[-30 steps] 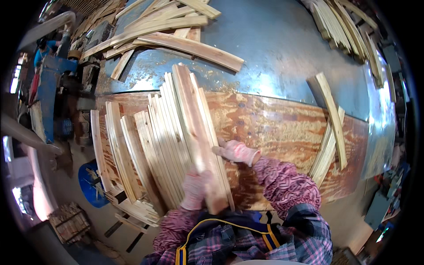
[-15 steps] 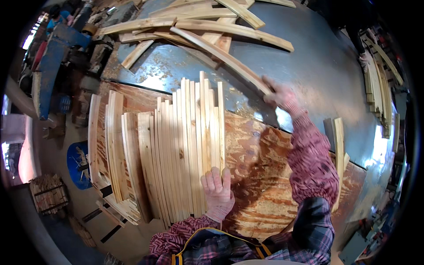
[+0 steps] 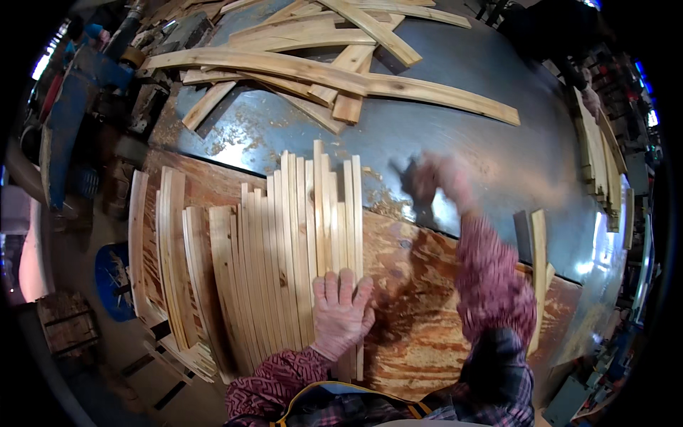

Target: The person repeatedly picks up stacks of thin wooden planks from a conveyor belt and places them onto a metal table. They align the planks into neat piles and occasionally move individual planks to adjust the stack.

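My left hand (image 3: 340, 313) lies flat, fingers stretched out, on the near right part of a row of narrow wooden strips (image 3: 284, 249). The strips stand side by side, their far ends uneven. My right hand (image 3: 437, 178) is over the metal tabletop (image 3: 469, 156), smeared by motion; no strip shows in it, and its fingers cannot be made out. A dark shadow falls beside it. Beyond it, a long wooden board (image 3: 441, 98) lies across the loose pile of boards (image 3: 306, 39).
Wider boards (image 3: 171, 249) stand left of the strips on the plywood sheet (image 3: 405, 320). A blue tub (image 3: 114, 281) is on the floor at left. At right are a short board (image 3: 538, 270) and another person's hand (image 3: 590, 99) by stacked boards (image 3: 597, 156).
The strip my right hand held has left it, and that hand has drawn back slightly toward me. My left hand stays on the strips. The whole view has shifted slightly.
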`<action>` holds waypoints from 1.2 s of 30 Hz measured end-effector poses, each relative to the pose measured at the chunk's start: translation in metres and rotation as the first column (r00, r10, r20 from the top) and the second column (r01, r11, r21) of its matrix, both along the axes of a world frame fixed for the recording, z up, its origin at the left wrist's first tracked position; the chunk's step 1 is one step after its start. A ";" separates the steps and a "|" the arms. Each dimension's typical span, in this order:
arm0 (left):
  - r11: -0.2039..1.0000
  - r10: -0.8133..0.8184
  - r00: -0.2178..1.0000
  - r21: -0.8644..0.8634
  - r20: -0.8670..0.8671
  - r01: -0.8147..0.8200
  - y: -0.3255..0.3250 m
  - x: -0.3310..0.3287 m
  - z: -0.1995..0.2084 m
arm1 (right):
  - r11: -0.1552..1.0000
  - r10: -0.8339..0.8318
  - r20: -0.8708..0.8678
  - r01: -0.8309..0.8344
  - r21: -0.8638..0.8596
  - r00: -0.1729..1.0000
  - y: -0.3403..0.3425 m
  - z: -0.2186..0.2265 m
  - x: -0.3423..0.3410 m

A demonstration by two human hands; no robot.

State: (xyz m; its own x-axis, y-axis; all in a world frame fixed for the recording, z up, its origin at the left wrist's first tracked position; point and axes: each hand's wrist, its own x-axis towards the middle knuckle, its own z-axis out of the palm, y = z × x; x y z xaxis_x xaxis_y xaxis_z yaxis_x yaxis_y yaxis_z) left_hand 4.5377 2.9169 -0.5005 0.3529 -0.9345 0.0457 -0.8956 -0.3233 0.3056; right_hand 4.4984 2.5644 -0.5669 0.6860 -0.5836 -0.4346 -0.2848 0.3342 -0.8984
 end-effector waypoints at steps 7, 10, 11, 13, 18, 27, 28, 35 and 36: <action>0.999 -0.032 0.998 -0.029 -0.047 0.031 -0.004 -0.002 -0.004 | 0.474 -0.874 0.068 0.814 0.336 0.481 -0.164 -0.045 0.101; 1.000 0.005 0.999 -0.014 -0.049 -0.006 0.003 -0.001 -0.008 | 0.671 -0.709 0.104 0.713 -0.204 0.697 -0.116 -0.032 0.061; 1.000 0.011 0.998 -0.013 -0.054 -0.012 0.003 -0.001 -0.008 | 0.673 -0.719 0.125 0.730 -0.120 0.684 -0.101 -0.036 0.038; 0.995 -0.016 0.991 0.096 -0.137 0.029 -0.005 0.002 0.000 | 0.693 -0.707 0.224 0.720 0.034 0.671 -0.084 -0.043 -0.055; 0.983 -0.065 0.998 -0.173 -0.023 0.060 0.010 -0.015 -0.034 | 0.948 -0.316 -0.303 0.315 -0.054 0.899 0.112 0.035 -0.190; 0.849 0.243 0.909 0.528 -0.338 -0.030 -0.047 -0.070 -0.012 | 0.931 0.184 -0.234 -0.093 0.352 0.955 0.265 0.004 -0.195; 0.860 0.262 0.895 0.508 -0.361 -0.047 -0.045 -0.068 -0.012 | 0.905 0.251 -0.271 -0.126 0.407 0.929 0.256 0.017 -0.187; 0.895 0.306 0.832 0.437 -0.462 -0.087 -0.034 -0.074 -0.029 | 0.928 0.144 -0.266 -0.037 0.371 0.953 0.240 -0.002 -0.254; 0.899 0.301 0.833 0.430 -0.464 -0.085 -0.033 -0.075 -0.033 | 0.930 0.126 -0.270 -0.019 0.366 0.955 0.239 -0.003 -0.262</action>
State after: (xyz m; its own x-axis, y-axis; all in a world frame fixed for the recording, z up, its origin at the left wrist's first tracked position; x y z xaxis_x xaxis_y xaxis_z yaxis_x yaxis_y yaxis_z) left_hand 4.4625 2.8841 -0.5337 0.3981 -0.7484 -0.5305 -0.5519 -0.6573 0.5132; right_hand 4.2366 2.8029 -0.5699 0.5370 -0.3071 -0.7857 -0.5453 0.5842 -0.6011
